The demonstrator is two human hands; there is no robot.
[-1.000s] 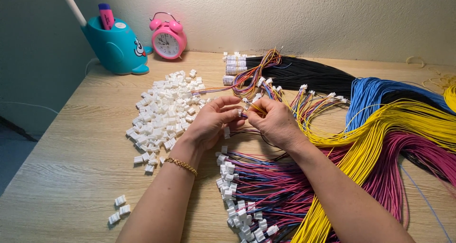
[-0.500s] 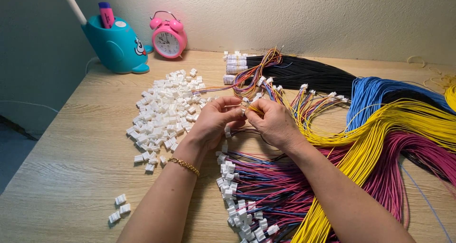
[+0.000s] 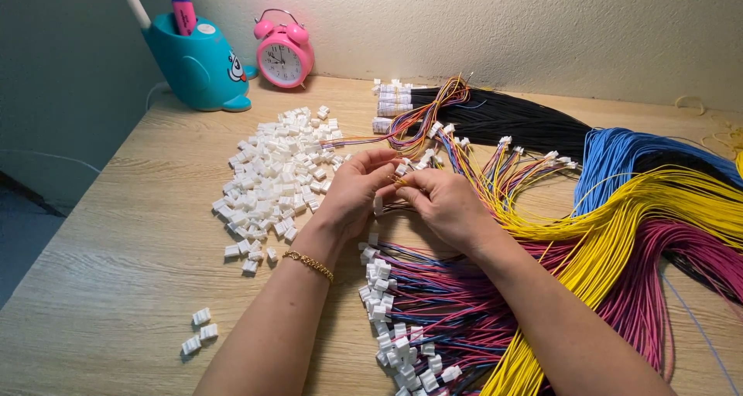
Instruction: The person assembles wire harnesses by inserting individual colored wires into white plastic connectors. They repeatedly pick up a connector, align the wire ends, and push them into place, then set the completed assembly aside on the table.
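Over the middle of the wooden table [image 3: 116,272], my left hand [image 3: 352,195] and my right hand [image 3: 441,206] meet fingertip to fingertip. Between them they pinch a small white plastic connector [image 3: 401,169] and the ends of thin coloured wires [image 3: 395,182]. A gold bracelet [image 3: 308,263] circles my left wrist. Left of my left hand lies a heap of loose white connectors [image 3: 275,175]. Under my forearms lies a bundle of pink, blue and purple wires with white connectors on their ends [image 3: 402,319].
Long bundles of black [image 3: 511,121], blue [image 3: 642,160], yellow [image 3: 619,226] and magenta wires [image 3: 681,264] spread over the right. A teal whale-shaped pen holder [image 3: 197,63] and a pink alarm clock [image 3: 283,54] stand at the back by the wall. Three stray connectors [image 3: 197,330] lie front left.
My hands stay in the same place. Only the fingers shift slightly around the connector and wire ends.
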